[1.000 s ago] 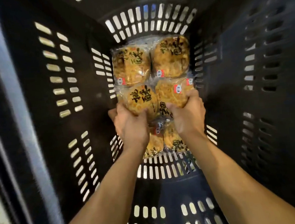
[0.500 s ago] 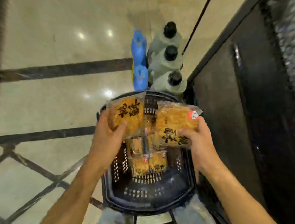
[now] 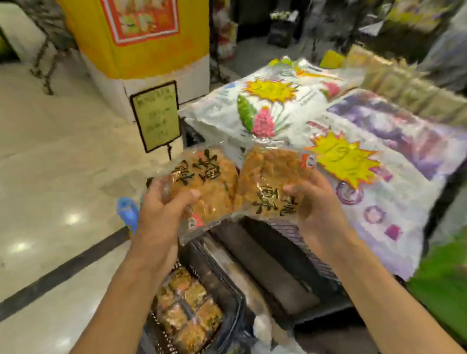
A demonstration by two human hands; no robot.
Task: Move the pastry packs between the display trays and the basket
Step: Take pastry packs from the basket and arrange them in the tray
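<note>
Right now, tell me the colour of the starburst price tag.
Yellow starburst price tag, head view.

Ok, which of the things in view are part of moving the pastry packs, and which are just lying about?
Part of the job:
left hand holding the left pastry pack
right hand holding the right pastry pack
black basket, with the pastry packs left in it

Just lying about:
large flower-print bags
yellow starburst price tag
small framed sign
blue bottle
</note>
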